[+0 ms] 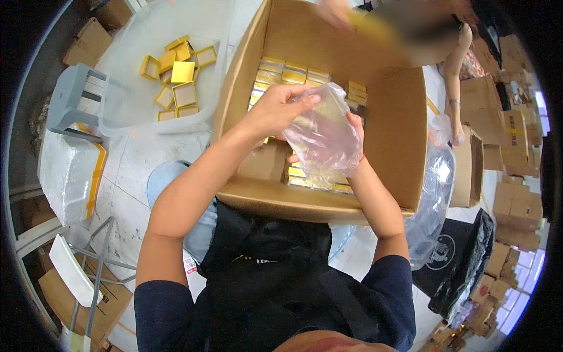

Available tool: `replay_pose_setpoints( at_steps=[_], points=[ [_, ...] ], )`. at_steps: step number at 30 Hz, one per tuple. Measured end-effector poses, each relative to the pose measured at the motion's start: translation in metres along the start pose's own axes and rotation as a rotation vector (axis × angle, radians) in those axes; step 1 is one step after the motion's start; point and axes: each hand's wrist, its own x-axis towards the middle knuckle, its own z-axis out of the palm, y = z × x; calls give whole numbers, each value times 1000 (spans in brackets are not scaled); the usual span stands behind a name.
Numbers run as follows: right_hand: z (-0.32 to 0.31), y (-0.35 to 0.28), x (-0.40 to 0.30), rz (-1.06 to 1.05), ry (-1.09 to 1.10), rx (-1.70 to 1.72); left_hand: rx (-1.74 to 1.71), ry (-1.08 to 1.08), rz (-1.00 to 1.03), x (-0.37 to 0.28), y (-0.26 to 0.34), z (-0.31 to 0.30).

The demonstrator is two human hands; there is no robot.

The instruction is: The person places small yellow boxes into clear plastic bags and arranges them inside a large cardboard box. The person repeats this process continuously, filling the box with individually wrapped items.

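A clear, crinkled plastic bag is held up between my two hands, over the inside of a large open cardboard box. My left hand pinches its upper left edge between thumb and fingers. Beneath and behind the bag, my right hand supports its right side; much of that hand is covered by the film. Rows of small yellow boxes line the bottom of the carton, some with a clear wrap. More of these boxes sit at the near side, partly hidden by the bag.
On the left, a translucent plastic tub contains several loose yellow box parts. A grey stool and white foam box stand beyond it. Another person's hand is blurred at the top. Clear plastic containers lie right of the carton.
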Motion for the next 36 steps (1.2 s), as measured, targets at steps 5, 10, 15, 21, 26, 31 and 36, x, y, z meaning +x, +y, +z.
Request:
replay_pose_setpoints(
  at_steps=[5,10,15,21,26,31,36],
  points=[
    [-5,2,3,17,-130,-12,-202,51,-20,-2,4,-8],
    [-7,2,5,37,-129,-85,-436,237,145,-2,5,-12],
    [-20,3,7,69,-146,-280,-371,412,288,1,8,-21],
    [-38,7,10,-2,127,-520,-604,437,87,-3,12,-20],
    [-59,1,16,-181,340,-477,-614,499,180,-7,14,-54],
    [-69,-11,12,-260,662,-506,-338,484,419,-13,28,-126],
    [-24,-47,-54,-731,777,-553,-334,639,336,-1,21,-104]
  ],
)
